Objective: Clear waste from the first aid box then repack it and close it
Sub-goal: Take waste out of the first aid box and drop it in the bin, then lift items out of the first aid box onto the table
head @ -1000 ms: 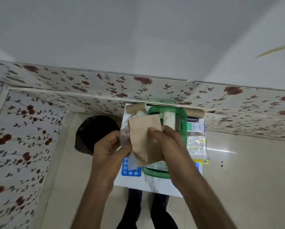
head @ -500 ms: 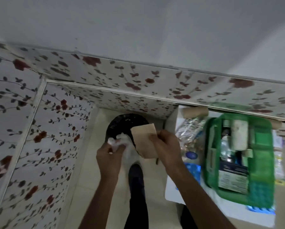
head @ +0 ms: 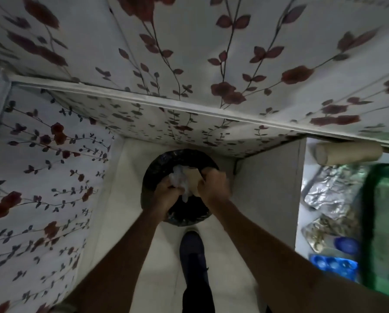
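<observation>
Both our grips are closed: left hand (head: 166, 195) on crumpled clear plastic (head: 177, 179), right hand (head: 212, 185) on tan paper (head: 192, 179), over the black-lined bin (head: 157, 168) on the pale floor (head: 130, 199) by floral walls (head: 42, 172). Far right, on the white bench (head: 301, 233), sits the green first aid box (head: 369, 245).

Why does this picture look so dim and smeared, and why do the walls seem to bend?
Head view: the light is low, so the black bin shows almost no detail; the hands, left and right, and the waste they hold are softly blurred; the green box at the right edge is smeared; the wide-angle lens bends the floral wall and its trim.
</observation>
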